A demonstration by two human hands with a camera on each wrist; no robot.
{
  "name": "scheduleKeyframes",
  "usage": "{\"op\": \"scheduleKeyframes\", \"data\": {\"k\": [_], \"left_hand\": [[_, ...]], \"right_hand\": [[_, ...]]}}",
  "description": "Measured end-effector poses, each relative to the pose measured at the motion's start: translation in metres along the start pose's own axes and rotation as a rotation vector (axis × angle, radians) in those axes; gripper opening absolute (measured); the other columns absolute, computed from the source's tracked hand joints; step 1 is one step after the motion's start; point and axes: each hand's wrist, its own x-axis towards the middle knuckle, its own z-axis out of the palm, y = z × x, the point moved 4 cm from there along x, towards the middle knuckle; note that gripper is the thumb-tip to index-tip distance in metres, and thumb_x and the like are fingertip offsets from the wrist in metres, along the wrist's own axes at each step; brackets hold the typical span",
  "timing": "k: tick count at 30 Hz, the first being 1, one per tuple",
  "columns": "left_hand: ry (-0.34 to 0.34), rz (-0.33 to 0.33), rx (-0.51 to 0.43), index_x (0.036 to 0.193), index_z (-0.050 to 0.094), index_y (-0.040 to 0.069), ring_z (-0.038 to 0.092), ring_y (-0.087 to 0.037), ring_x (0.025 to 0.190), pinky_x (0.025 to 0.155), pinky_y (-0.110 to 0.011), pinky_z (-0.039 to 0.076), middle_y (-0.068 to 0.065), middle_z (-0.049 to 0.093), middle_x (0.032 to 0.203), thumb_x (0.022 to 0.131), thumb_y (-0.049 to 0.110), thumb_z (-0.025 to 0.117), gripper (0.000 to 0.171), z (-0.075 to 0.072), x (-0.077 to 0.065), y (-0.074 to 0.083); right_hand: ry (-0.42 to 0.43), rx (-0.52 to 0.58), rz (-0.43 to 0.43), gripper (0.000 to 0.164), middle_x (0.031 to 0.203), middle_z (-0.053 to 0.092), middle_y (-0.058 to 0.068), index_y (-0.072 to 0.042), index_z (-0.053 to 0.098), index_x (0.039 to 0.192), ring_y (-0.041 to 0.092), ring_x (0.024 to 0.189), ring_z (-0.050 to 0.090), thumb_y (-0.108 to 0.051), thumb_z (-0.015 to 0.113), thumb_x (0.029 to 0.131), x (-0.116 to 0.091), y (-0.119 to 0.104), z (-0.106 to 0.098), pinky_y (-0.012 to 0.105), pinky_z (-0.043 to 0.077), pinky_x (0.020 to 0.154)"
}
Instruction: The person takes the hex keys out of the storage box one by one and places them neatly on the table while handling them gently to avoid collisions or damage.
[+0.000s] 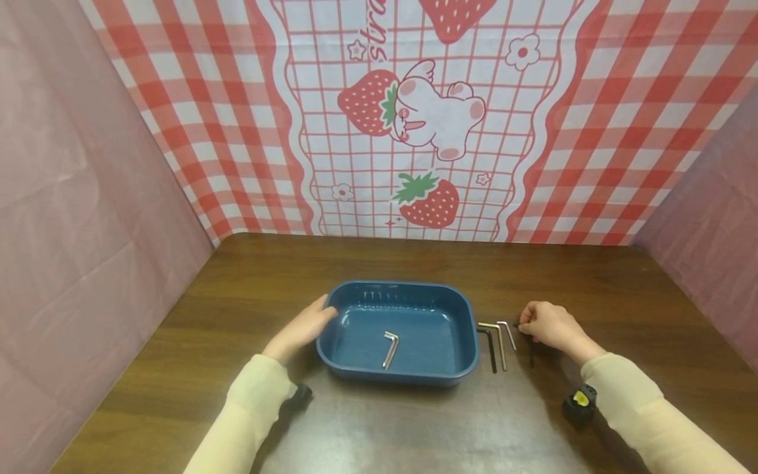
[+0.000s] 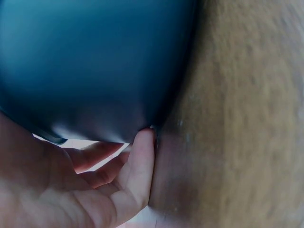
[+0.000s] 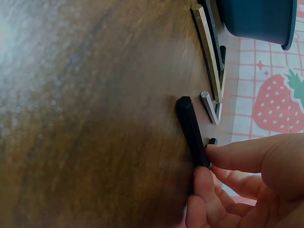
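My left hand [image 1: 304, 327] grips the left end of a blue rectangular tray [image 1: 397, 378], thumb over the rim and fingers along the outer wall. Overlapping silver hex keys [image 1: 390, 350] lie on the tray floor. To the right of the tray, my right hand [image 1: 551, 324] pinches a black hex key [image 3: 190, 126] near its bend, between thumb and fingers. The long arm of that key points toward the front of the table. Between tray and hand lie another black hex key [image 1: 492, 353], a brass-coloured one [image 1: 502, 349] and a smaller silver one [image 1: 508, 335].
The dark wooden table [image 1: 266, 263] carries everything. Behind it hangs a red-and-white checked cloth [image 1: 367, 191] with strawberry prints. Pink cloth [image 1: 77, 230] hangs at both sides.
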Motion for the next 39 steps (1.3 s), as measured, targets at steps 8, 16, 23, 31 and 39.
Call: {"op": "scheduleKeyframes", "data": {"k": [8,16,23,31,39], "left_hand": [[0.0,0.003,-0.013,0.129,0.041,-0.002,0.047,-0.03,0.116,0.1,-0.048,0.035,-0.017,0.05,0.125,0.089,0.019,0.038,0.045,0.0,0.0,0.001],[0.006,-0.001,-0.018,0.128,0.042,-0.002,0.047,-0.03,0.116,0.1,-0.048,0.035,-0.017,0.05,0.125,0.089,0.019,0.04,0.045,0.0,0.002,0.001],[0.013,-0.008,-0.027,0.127,0.043,-0.002,0.048,-0.03,0.116,0.1,-0.047,0.034,-0.017,0.051,0.125,0.088,0.019,0.04,0.044,0.001,0.003,-0.002],[0.008,-0.015,-0.026,0.131,0.04,-0.002,0.045,-0.032,0.119,0.102,-0.048,0.033,-0.018,0.049,0.128,0.089,0.019,0.039,0.047,0.001,0.001,-0.004],[0.013,-0.011,-0.024,0.131,0.04,-0.002,0.045,-0.032,0.119,0.102,-0.049,0.033,-0.018,0.049,0.129,0.089,0.02,0.039,0.047,0.001,0.001,-0.003]], "right_hand": [[-0.019,-0.014,0.013,0.012,0.066,0.057,0.003,-0.005,0.058,0.079,0.012,0.058,0.054,-0.016,0.06,0.082,0.0,-0.002,-0.003,0.029,0.039,0.051],[-0.051,-0.091,0.065,0.018,0.062,0.048,0.0,-0.008,0.054,0.072,0.014,0.058,0.046,-0.022,0.058,0.083,0.002,-0.011,-0.013,0.029,0.034,0.047],[0.013,-0.137,0.023,0.022,0.058,0.044,-0.001,-0.012,0.05,0.063,0.014,0.054,0.042,-0.024,0.056,0.08,0.006,-0.034,-0.023,0.029,0.03,0.044],[0.034,-0.198,-0.091,0.018,0.06,0.049,-0.001,-0.012,0.053,0.066,0.014,0.055,0.046,-0.021,0.056,0.081,0.012,-0.085,-0.029,0.028,0.034,0.045],[0.069,-0.232,-0.2,0.011,0.063,0.055,0.0,-0.01,0.057,0.07,0.014,0.056,0.05,-0.014,0.056,0.081,0.014,-0.126,-0.029,0.027,0.038,0.045]]}}
